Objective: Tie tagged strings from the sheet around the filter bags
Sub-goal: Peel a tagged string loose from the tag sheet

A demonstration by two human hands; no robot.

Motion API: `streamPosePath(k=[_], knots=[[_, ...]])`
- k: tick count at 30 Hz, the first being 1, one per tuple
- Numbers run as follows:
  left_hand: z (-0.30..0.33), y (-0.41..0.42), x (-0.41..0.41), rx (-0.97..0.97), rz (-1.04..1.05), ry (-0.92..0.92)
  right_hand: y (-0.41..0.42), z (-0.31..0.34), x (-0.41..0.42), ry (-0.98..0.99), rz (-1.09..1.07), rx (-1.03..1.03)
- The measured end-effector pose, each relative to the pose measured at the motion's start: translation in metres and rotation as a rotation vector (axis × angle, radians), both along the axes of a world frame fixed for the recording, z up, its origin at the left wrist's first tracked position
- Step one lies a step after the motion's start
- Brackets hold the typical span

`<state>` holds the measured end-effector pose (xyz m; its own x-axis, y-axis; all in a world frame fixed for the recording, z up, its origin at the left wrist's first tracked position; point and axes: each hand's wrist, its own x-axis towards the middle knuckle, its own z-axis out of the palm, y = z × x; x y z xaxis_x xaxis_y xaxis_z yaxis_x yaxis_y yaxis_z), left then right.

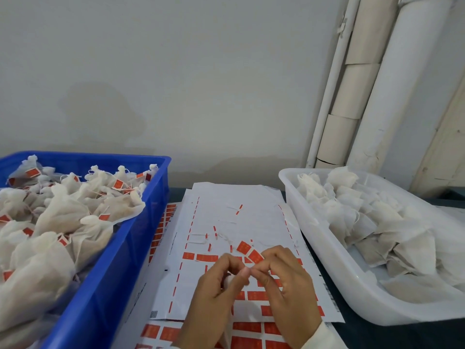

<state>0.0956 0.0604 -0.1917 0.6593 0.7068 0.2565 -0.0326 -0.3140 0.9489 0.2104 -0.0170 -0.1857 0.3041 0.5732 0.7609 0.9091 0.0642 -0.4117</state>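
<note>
Item: filter bag [227, 282], white, gripped in curled fingers of left hand [214, 293] at 6 o'clock, mostly hidden. Right hand [284, 278] meets it, fingers pinching at the bag's neck; red tag [254, 255] sticks up just above. String too thin to trace. Sheet [226, 222] of red tags lies beneath on the worktop. Blue crate [141, 238], 9 o'clock: tied tagged bags. White tub [327, 238], 3 o'clock: untied bags.
</note>
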Motion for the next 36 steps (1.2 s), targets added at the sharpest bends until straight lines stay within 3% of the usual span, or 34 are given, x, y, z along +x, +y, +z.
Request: streamPosePath(k=[3, 7, 11, 16, 20, 31, 36], knots=[[0.004, 0.003, -0.003, 0.012, -0.021, 0.1, -0.001, 0.005, 0.008, -0.298, -0.022, 0.017], [0.011, 0.004, -0.005, -0.159, -0.166, 0.02, -0.003, 0.007, 0.013, -0.343, 0.003, -0.017], [0.012, 0.003, -0.004, -0.271, -0.205, -0.008, -0.005, 0.006, 0.015, -0.157, -0.011, -0.025], [0.016, 0.0, -0.003, -0.35, -0.11, -0.018, -0.009, 0.019, 0.008, 0.518, -0.028, 0.095], [0.016, -0.001, -0.002, -0.46, 0.012, -0.049, -0.013, 0.023, 0.003, 0.818, 0.171, 0.136], [0.022, -0.004, -0.004, -0.499, -0.007, -0.086, -0.012, 0.017, -0.014, 0.723, 0.371, 0.039], [0.029, -0.001, -0.01, -0.584, -0.119, -0.134, -0.011, 0.013, -0.016, 0.687, 0.384, 0.03]])
